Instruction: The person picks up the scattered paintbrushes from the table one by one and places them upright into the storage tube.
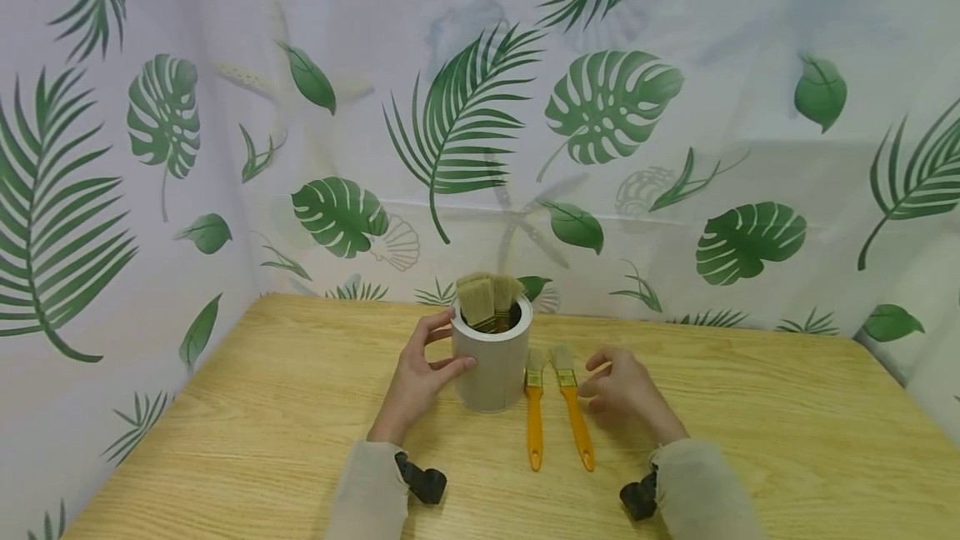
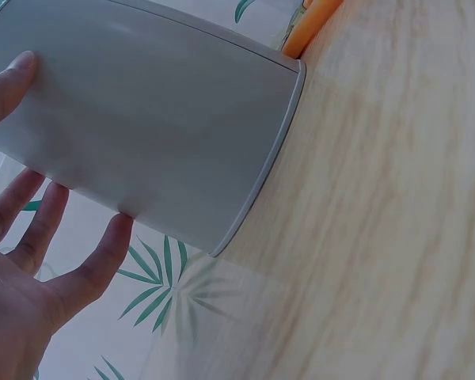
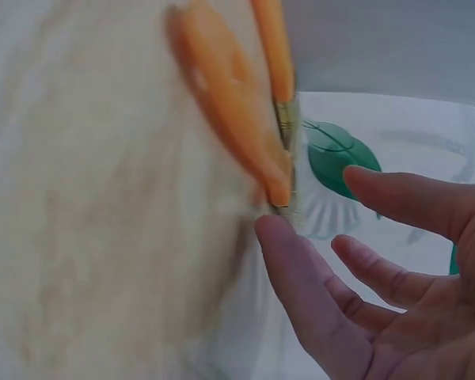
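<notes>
A white cylindrical pot [image 1: 486, 373] stands on the table with several paintbrushes [image 1: 476, 300] in it, their bristles up. My left hand [image 1: 414, 380] holds the pot's left side, thumb on the front and fingers round the back; in the left wrist view its fingertips meet the grey-looking wall [image 2: 158, 119]. Right of the pot lie two paintbrushes with orange handles, one close beside it [image 1: 534, 423] and one slightly tilted [image 1: 577, 423]. Just right of the tilted brush is my right hand [image 1: 628, 390], fingers loosely bent and apart, holding nothing; its fingertips overlap the brush's ferrule end in the right wrist view.
The wood-grain table [image 1: 262, 407] reaches back to a white leaf-print cloth [image 1: 495, 148], which hangs close behind the pot and also along the left side. Dark wrist cameras [image 1: 426, 483] sit below both hands, at the sleeve cuffs.
</notes>
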A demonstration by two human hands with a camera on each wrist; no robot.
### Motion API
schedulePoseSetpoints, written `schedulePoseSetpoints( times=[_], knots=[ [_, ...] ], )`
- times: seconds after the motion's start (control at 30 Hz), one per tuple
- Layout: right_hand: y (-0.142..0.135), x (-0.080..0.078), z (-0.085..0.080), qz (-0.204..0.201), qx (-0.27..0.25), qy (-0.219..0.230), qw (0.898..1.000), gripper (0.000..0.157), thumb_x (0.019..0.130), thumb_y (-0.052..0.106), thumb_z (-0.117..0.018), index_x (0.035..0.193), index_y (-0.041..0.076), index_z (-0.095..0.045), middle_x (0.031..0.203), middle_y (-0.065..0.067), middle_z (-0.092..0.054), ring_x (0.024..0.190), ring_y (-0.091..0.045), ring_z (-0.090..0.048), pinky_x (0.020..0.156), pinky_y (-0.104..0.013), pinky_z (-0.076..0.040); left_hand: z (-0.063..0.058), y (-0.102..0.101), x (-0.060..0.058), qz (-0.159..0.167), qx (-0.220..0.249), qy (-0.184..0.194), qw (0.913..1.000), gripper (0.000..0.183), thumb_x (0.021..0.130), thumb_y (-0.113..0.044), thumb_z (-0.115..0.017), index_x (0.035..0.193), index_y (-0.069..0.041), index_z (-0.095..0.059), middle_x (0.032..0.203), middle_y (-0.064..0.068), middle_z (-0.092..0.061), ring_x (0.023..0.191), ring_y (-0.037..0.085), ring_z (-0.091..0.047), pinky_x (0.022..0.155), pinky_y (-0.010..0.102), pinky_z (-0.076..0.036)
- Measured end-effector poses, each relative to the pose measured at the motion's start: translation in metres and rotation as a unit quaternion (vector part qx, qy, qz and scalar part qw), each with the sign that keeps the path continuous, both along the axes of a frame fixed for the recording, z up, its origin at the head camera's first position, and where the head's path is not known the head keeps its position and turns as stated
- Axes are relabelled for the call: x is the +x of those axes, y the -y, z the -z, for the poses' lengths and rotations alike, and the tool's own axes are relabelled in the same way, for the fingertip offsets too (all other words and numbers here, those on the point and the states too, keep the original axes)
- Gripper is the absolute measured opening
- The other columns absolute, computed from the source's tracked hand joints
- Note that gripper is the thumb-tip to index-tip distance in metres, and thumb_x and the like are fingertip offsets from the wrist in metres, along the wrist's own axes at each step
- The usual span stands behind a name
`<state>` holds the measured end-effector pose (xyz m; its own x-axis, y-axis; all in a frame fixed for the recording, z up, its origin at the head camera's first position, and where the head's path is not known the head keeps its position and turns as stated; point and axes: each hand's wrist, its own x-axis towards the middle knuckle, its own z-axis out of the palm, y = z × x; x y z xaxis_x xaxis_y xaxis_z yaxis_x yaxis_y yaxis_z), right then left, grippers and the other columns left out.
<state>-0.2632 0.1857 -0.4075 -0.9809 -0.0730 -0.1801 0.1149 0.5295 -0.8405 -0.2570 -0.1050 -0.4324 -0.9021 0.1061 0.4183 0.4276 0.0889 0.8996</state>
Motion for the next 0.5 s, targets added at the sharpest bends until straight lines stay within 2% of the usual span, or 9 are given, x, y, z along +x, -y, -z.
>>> schedulePoseSetpoints(
  times=[0.23, 0.37, 0.5],
  knots=[
    [-0.0004, 0.0021, 0.0060, -0.014, -0.030, 0.011, 0.999, 0.046, 0.085, -0.007, -0.070, 0.125, -0.011, -0.047, 0.101, -0.022, -0.062, 0.076, -0.026, -0.066, 0.060, -0.040, -0.062, -0.0015, -0.0010, 0.0011, -0.001, 0.001, 0.001, 1.0000, 0.062, 0.089, 0.004, -0.075, 0.144, -0.005, -0.048, 0.153, 0.015, -0.043, 0.131, 0.040, -0.047, 0.096, 0.057, -0.052],
    [-0.0004, 0.0030, 0.0070, -0.028, -0.032, 0.018, 0.999, 0.054, 0.083, -0.008, -0.071, 0.129, -0.013, -0.045, 0.100, -0.022, -0.060, 0.078, -0.027, -0.065, 0.059, -0.039, -0.062, -0.0028, -0.0015, 0.0022, -0.002, 0.003, 0.002, 1.0000, 0.063, 0.088, 0.005, -0.076, 0.144, -0.005, -0.048, 0.154, 0.014, -0.042, 0.131, 0.039, -0.047, 0.096, 0.056, -0.052],
    [0.0004, 0.0030, 0.0090, -0.032, -0.020, 0.028, 0.999, 0.054, 0.083, -0.006, -0.074, 0.129, -0.013, -0.046, 0.100, -0.023, -0.058, 0.076, -0.027, -0.063, 0.059, -0.037, -0.061, -0.0019, -0.0013, 0.0017, -0.003, 0.002, 0.002, 1.0000, 0.063, 0.088, 0.005, -0.076, 0.144, -0.005, -0.048, 0.154, 0.014, -0.042, 0.131, 0.039, -0.048, 0.096, 0.056, -0.052]
  ],
)
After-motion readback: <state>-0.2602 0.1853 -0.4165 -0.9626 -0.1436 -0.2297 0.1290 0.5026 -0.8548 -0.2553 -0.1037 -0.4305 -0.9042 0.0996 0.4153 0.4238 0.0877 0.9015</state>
